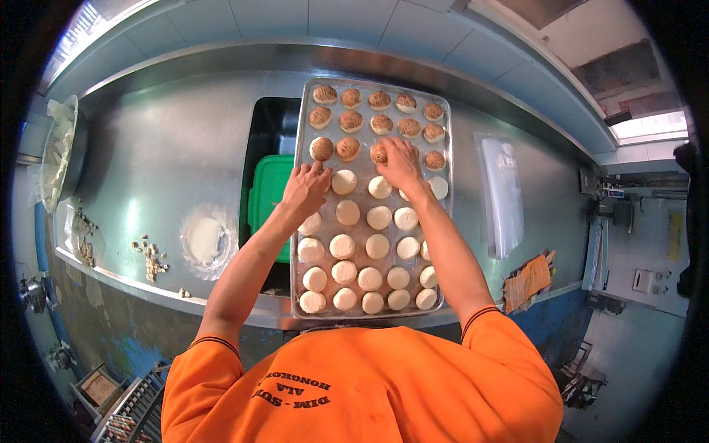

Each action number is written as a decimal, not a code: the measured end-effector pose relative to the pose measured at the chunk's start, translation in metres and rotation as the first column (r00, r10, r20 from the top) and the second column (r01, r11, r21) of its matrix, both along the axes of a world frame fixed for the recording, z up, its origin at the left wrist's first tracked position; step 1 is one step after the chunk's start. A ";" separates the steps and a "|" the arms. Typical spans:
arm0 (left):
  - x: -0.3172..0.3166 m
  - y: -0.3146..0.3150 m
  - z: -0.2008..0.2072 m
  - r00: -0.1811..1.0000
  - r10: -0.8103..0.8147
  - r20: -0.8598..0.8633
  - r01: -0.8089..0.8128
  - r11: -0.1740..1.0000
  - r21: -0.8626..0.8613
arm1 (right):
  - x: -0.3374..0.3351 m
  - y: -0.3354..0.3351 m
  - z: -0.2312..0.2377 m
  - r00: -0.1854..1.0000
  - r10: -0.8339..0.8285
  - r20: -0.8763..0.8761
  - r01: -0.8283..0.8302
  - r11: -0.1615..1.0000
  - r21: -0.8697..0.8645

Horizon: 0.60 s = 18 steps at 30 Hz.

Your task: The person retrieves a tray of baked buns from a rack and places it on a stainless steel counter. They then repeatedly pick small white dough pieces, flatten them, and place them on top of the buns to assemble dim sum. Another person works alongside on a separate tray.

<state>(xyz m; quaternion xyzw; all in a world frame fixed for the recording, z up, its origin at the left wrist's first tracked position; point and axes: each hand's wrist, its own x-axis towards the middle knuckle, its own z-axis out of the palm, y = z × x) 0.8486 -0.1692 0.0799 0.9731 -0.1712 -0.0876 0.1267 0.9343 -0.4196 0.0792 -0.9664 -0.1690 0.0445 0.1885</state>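
Note:
A large metal tray (369,83) holds rows of round buns in front of me. The far rows are buns with streaked brown tops (350,121); the nearer rows are plain pale buns (343,246). My right hand (399,164) reaches over the third row from the back, its fingers bent down around a brown-topped bun (378,153). Lower and to its left, my left hand (306,187) is at the tray's left side with fingers curled together, just below another brown-topped bun (321,149). What lies under those left fingers is mostly hidden.
Left of the tray, a green lid or tub (270,184) sits in a dark sink opening (277,122). Farther left are a white-coated dish (203,240), small scraps (151,258) and a large bowl (74,155). To the right lie clear plastic sheets (502,193) and an orange cloth (529,282).

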 end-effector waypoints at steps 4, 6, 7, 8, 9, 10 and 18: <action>0.001 -0.006 -0.013 0.999 0.002 0.054 -0.003 1.000 0.016 | 0.009 0.006 -0.007 0.992 0.051 -0.112 -0.069 0.985 -0.160; 0.000 -0.004 -0.011 0.993 0.052 0.104 -0.048 0.998 -0.039 | 0.006 0.006 -0.004 0.992 0.046 -0.122 -0.067 0.981 -0.183; -0.001 -0.002 -0.008 0.993 0.073 0.088 -0.068 0.996 -0.054 | 0.005 0.005 -0.002 0.993 0.034 -0.109 -0.054 0.981 -0.186; -0.002 0.001 -0.003 0.991 0.116 0.070 -0.105 0.985 -0.138 | 0.004 0.003 0.002 0.995 0.023 -0.097 -0.041 0.981 -0.190; -0.003 0.004 0.002 0.988 0.153 -0.001 -0.150 0.968 -0.201 | 0.003 0.000 0.006 0.994 0.004 -0.108 -0.020 0.989 -0.146; -0.003 0.007 0.008 0.980 0.186 -0.074 -0.199 0.945 -0.260 | 0.004 -0.003 0.009 0.993 -0.014 -0.120 0.001 0.995 -0.102; -0.009 0.003 0.013 0.969 0.233 -0.077 -0.242 0.853 -0.463 | 0.002 -0.001 -0.003 0.997 0.019 -0.071 0.014 0.898 0.439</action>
